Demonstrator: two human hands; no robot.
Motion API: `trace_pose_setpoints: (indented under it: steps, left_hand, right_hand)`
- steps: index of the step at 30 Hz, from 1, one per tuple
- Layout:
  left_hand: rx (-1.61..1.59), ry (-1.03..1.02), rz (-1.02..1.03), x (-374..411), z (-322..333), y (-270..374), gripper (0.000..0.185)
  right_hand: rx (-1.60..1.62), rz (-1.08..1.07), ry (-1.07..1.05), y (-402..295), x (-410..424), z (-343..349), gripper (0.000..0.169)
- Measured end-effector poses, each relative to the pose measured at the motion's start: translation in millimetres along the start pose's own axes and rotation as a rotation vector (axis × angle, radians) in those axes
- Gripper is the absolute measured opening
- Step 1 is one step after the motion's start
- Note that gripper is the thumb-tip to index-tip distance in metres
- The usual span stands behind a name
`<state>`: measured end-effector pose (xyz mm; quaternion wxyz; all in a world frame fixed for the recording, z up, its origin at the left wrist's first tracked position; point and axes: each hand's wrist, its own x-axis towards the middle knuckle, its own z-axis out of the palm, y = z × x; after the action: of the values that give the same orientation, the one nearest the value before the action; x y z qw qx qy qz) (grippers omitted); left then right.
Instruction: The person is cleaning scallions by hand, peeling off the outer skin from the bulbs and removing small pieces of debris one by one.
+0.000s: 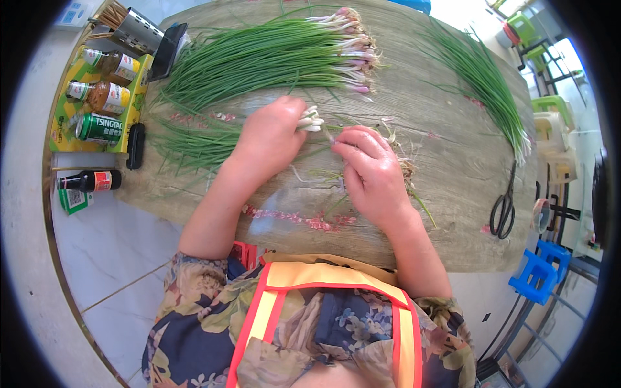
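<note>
My left hand (274, 127) is closed around a small bunch of green onions (309, 119), white bulb ends pointing right and green leaves trailing left onto the wooden table. Close to those bulbs, my right hand (365, 157) pinches a thin, pale strand, perhaps a peel or root, between thumb and fingers. Beside and partly beneath the right hand lies a pile of peelings and roots (406, 167). Beyond my hands rests a big heap of green onions (262, 60), its roots still on. At the right is another bundle of green onions (490, 85) with white ends towards me.
Black-handled scissors (504, 213) lie at the table's right, blades touching or near the bundle. Along the left edge stand a phone (167, 52), a yellow tray (60, 121) with jars and a Tsingtao can (99, 128), and a dark bottle (89, 180). Blue stools (533, 276) are at the lower right.
</note>
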<state>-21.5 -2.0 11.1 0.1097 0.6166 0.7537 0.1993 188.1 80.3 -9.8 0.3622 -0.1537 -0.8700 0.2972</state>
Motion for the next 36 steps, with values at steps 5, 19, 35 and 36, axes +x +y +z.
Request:
trace_pose_setpoints:
  steps: [5, 19, 35, 36]
  left_hand:
    - [-0.035, 0.196, -0.074, -1, -16, -4, 0.029]
    - [-0.459, 0.027, -0.163, -9, -51, -4, 0.015]
    - [-0.300, 0.066, 0.189, -11, 6, 27, 0.035]
    - [-0.352, 0.047, 0.159, -9, 5, 28, 0.032]
  right_hand:
    - [0.143, 0.195, -0.088, 3, -3, -13, 0.023]
    - [0.000, 0.421, 0.338, 0, 5, -18, 0.023]
    - [0.416, 0.580, 0.245, -9, -2, 1, 0.019]
    - [0.410, 0.570, 0.266, -7, -2, -1, 0.020]
